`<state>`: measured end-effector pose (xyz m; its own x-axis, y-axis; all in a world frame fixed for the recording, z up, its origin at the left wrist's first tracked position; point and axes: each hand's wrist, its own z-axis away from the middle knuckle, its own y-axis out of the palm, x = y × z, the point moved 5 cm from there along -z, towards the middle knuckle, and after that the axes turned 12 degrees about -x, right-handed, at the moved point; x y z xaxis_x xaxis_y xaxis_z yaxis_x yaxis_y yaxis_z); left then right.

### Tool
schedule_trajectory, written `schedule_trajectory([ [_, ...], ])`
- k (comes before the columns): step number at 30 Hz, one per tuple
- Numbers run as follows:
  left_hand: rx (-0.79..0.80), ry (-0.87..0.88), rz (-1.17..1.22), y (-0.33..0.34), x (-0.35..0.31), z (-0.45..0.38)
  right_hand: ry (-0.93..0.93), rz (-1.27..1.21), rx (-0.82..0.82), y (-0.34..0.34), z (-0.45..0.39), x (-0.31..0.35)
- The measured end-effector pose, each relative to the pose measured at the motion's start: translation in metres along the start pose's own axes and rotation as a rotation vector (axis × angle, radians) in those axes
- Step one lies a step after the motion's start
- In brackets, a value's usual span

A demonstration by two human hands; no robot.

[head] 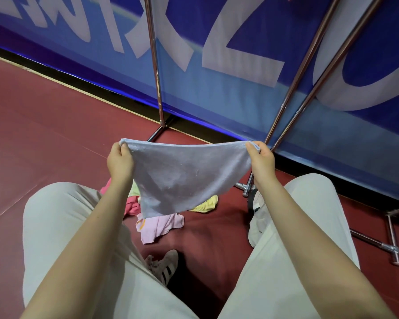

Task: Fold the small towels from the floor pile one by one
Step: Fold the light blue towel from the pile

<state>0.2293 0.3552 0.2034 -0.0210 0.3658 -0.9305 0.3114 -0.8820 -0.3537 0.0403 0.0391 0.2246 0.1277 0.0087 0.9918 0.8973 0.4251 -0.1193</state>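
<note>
1. Both forearms reach forward from the near edge, bare, over the person's two knees in light trousers (62, 217).
2. The left hand (120, 161) is raised with its fingers curled, pinching the left top corner of a light blue towel (182, 173) between thumb and fingers.
3. The right hand (262, 161) is at the same height, fingers curled, pinching the right top corner of that towel.
4. The towel is stretched between the two hands, its top edge nearly straight, the rest hanging down in the air to a point at lower left.
5. Below and behind the hanging towel, the floor pile (168, 217) lies on the red floor (44, 125) between the knees. Partly hidden, it shows one yellow towel (205, 204) at right, one pale pink towel (157, 227) nearest, and a brighter pink one (130, 207) at left; more I cannot count.
6. One striped shoe (165, 265) shows near the left knee, another (257, 201) by the right.
7. On the far side, a blue banner (217, 65) with white letters stands behind three metal poles (156, 72).
</note>
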Motion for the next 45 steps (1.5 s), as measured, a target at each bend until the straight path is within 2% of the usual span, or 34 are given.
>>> schedule_trajectory([
  [4,0.018,-0.155,0.164,0.005,0.003,0.004,0.041,-0.011,-0.048,0.000,-0.002,-0.006],
  [8,0.051,-0.281,0.181,0.010,0.008,0.009,0.159,0.000,-0.126,0.000,-0.005,-0.020],
  [14,0.141,-0.380,0.321,0.019,-0.002,0.031,0.293,-0.063,-0.111,0.022,0.006,-0.033],
  [23,0.285,-0.282,0.317,0.038,-0.029,0.072,0.197,-0.118,0.253,0.080,0.057,0.001],
  [27,0.309,-0.215,0.354,0.044,-0.041,0.088,0.187,-0.095,0.341,0.097,0.073,0.008],
  [32,0.351,-0.187,0.391,0.048,-0.041,0.098,0.385,-0.232,0.414,0.110,0.080,0.013],
  [33,0.352,-0.195,0.400,0.049,-0.039,0.096,0.376,-0.221,0.437,0.112,0.080,0.014],
  [36,0.376,-0.206,0.407,0.049,-0.036,0.091,0.147,-0.093,0.488,0.115,0.079,0.012],
  [39,0.385,-0.237,0.382,0.049,-0.034,0.093,-0.040,0.060,0.430,0.112,0.070,0.007],
  [42,0.364,-0.264,0.381,0.048,-0.034,0.093,-0.306,0.213,0.354,0.108,0.061,0.008],
  [45,0.340,-0.283,0.391,0.046,-0.034,0.089,-0.372,0.180,0.374,0.108,0.063,0.013],
])
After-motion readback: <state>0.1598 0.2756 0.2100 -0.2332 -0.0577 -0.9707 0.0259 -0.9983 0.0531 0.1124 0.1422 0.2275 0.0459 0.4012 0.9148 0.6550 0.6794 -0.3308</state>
